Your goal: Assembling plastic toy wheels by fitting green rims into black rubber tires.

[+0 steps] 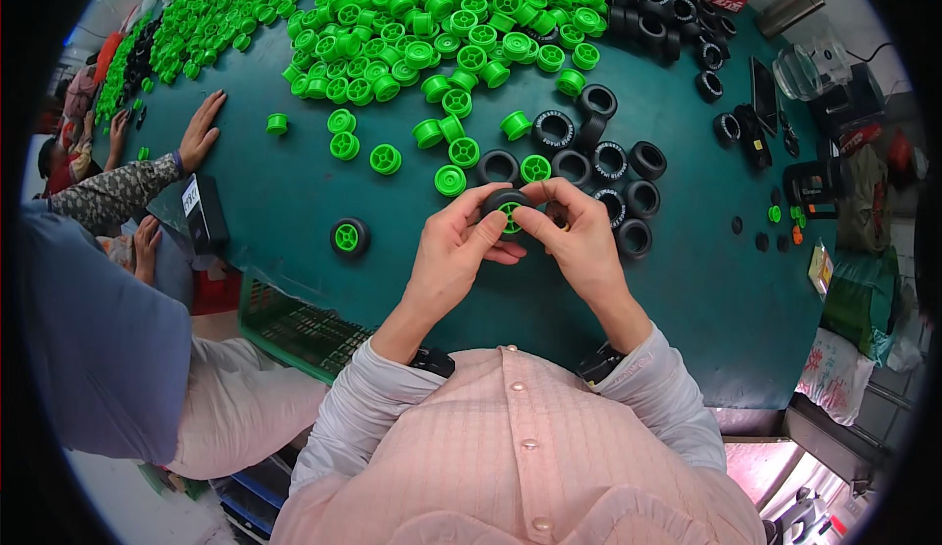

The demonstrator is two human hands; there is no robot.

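Between both hands, just over the near part of the table, is a small toy wheel (501, 198): a black rubber tyre with a green spoked hub in it. My left hand (453, 243) is closed around its left side, thumb on the near face. On the right side my right hand (581, 238) grips the same wheel, its thumb pressing at the hub. How far the hub sits in the tyre is hard to see behind the thumbs. Loose black tyres (610, 160) stand and lie just beyond my right hand, with several green hubs (450, 180) beyond my left.
Another tyre with a green hub (346, 238) lies on the green table (412, 280) to the left. A large heap of green hubs (422, 45) and more tyres fill the far side. At the left, a co-worker's hand (202, 133) rests near a black box (203, 213).
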